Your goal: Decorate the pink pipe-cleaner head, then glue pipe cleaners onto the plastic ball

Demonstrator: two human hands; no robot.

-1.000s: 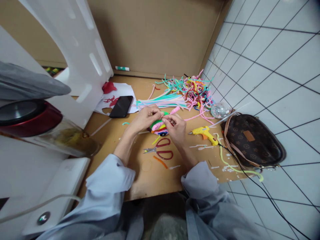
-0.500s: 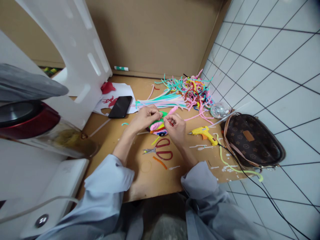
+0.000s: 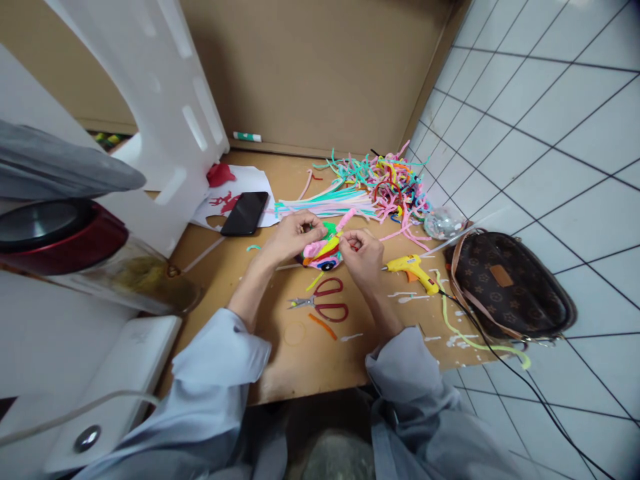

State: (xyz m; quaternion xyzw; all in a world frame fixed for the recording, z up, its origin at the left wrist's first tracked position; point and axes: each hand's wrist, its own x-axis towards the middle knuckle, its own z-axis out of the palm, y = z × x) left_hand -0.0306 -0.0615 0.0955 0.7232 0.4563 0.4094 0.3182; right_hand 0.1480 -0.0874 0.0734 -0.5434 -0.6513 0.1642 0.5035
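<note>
A fuzzy pipe-cleaner figure (image 3: 327,252) in pink, yellow, red, green and blue, with a round black eye near its front, rests on the table between my hands. My left hand (image 3: 299,237) is closed in a pinch at the figure's green left part, its fingertips touching it. On the other side my right hand (image 3: 364,259) is pinched close to the yellow strip; whatever sits between its fingertips is too small to make out. Red-handled scissors (image 3: 327,301) lie nearer to me, with an orange pipe-cleaner piece (image 3: 323,327) below them.
A yellow glue gun (image 3: 414,272) lies to the right, its black cord running past a brown handbag (image 3: 510,287). Behind are bundled pipe cleaners (image 3: 330,203) and a tangled heap (image 3: 390,177). A black phone (image 3: 245,213) lies on paper at left, near a clear jug (image 3: 145,280).
My right hand has drawn slightly right, away from my left, and more of the figure's yellow and red strips shows. My view has shifted a little.
</note>
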